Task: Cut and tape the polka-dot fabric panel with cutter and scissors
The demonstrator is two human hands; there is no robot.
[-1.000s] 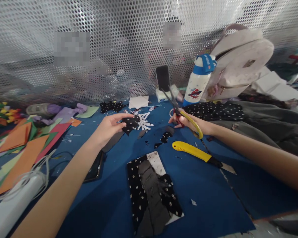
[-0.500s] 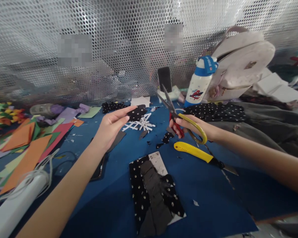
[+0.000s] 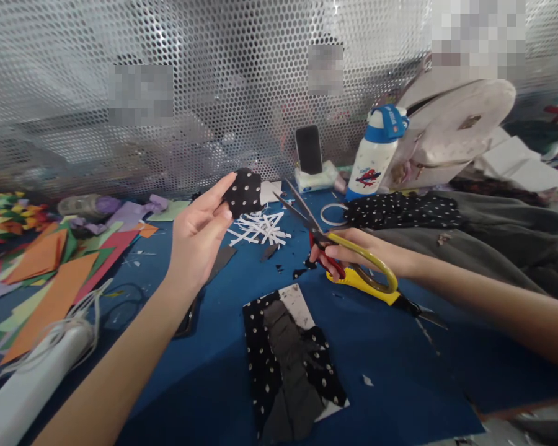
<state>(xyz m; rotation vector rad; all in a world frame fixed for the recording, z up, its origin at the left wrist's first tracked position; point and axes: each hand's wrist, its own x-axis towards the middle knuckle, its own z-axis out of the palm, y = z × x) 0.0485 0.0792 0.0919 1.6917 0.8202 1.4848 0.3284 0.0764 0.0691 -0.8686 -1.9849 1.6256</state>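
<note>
Between thumb and fingers, my left hand (image 3: 199,232) pinches a small piece of black polka-dot fabric (image 3: 245,193), raised above the table. My right hand (image 3: 353,251) grips scissors (image 3: 323,237) with one yellow and one red handle; the blades are parted and point up and left, apart from the fabric. Below the hands lies a white board (image 3: 296,306) partly covered with dotted black fabric and dark grey strips. A yellow utility knife (image 3: 365,286) rests just under my right hand, its blade out. White paper strips (image 3: 260,229) are heaped behind, between the hands.
Coloured paper sheets (image 3: 51,257) and a white power strip (image 3: 39,378) with cable occupy the left. Dotted cloth (image 3: 404,209) and grey cloth (image 3: 502,232) lie right. A water bottle (image 3: 372,155), phone (image 3: 309,150) and pale backpack (image 3: 465,124) stand before the perforated metal screen (image 3: 242,80).
My left hand has lifted and turned the fabric piece, so its dotted face shows more fully. My right hand has lowered slightly with the scissors, now overlapping the knife handle.
</note>
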